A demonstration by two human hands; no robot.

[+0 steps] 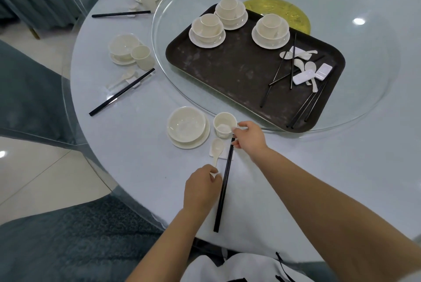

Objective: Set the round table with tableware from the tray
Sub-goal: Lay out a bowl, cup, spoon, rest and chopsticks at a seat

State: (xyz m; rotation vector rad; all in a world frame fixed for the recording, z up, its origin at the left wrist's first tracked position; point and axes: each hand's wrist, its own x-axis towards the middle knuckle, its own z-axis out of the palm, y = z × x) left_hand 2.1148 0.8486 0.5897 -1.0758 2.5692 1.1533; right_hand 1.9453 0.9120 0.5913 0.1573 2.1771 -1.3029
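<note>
- Chopsticks [224, 182] pair on desk [136, 145], long axis running from near edge up toward cup [224, 125]; far tips pinched by right hand [249, 137], which is nearer that end.
- Spoon [216, 151]: handle end pinched by left hand [201, 190], bowl lying on white rest [222, 153], just left of chopsticks.
- Bowl on saucer [188, 126] left of cup.
- Tray [227, 72] beyond still holds 3 stacked sets, loose spoons, rests, chopsticks.

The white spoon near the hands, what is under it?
Under the spoon bowl lies a small white rest, which also carries the chopsticks. The handle end is pinched by the left hand, so whether it touches the table there is hidden.
</note>
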